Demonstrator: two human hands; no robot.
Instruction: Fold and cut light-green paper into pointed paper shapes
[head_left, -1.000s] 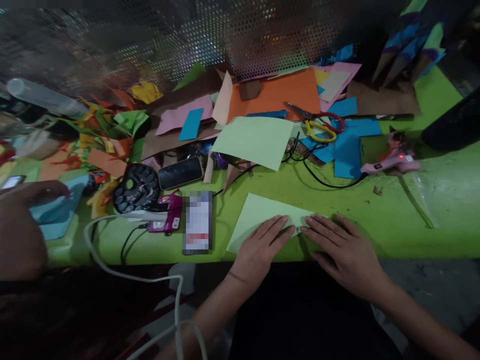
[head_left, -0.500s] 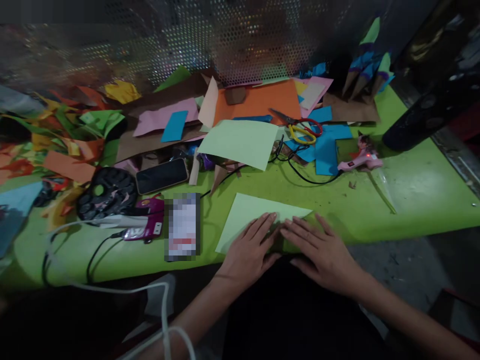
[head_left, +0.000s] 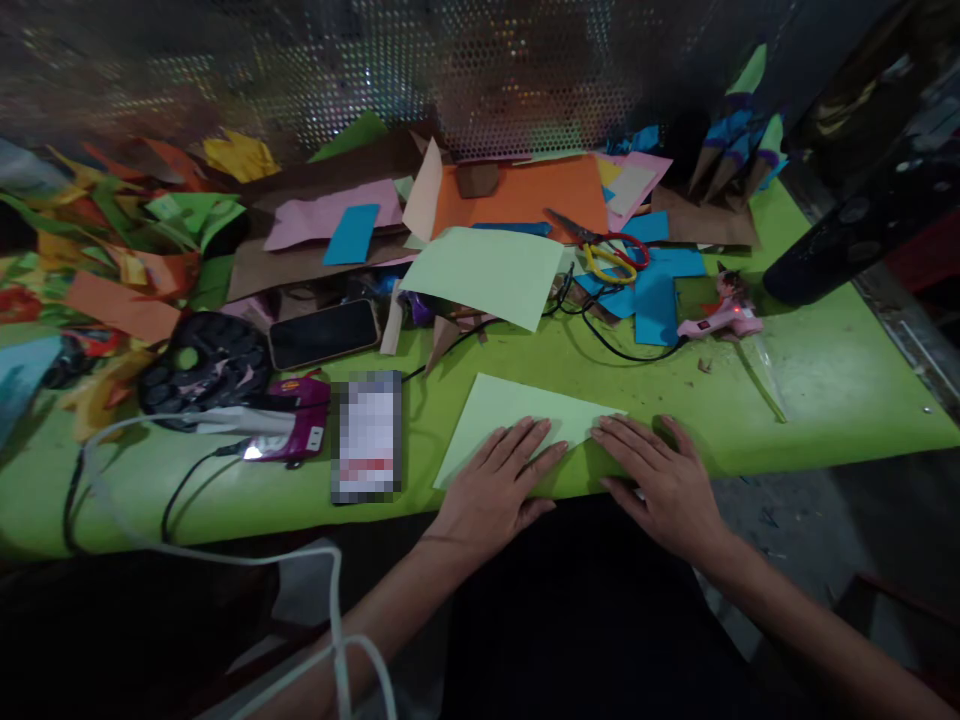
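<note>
A pale green sheet of paper [head_left: 495, 415], folded to a slanting shape with a point at its right, lies at the front of the green table. My left hand [head_left: 499, 480] rests flat on its lower edge, fingers stretched out. At the pointed right end, my right hand [head_left: 664, 480] presses with its fingertips, the fingers extended and the thumb apart. Both palms hide part of the paper's near edge. Behind it lies a second pale green sheet [head_left: 484, 275].
Scissors [head_left: 600, 245] with red and yellow handles lie among blue paper pieces. A pink glue gun [head_left: 724, 318] with a lit red light sits at the right, near a dark bottle [head_left: 825, 250]. Phones [head_left: 324, 334], a purple power strip [head_left: 296, 425] and cables occupy the left.
My hands have moved apart along the paper's folded edge, the right one sliding rightward to the pointed end. The left stays nearly in place. The view has shifted slightly.
</note>
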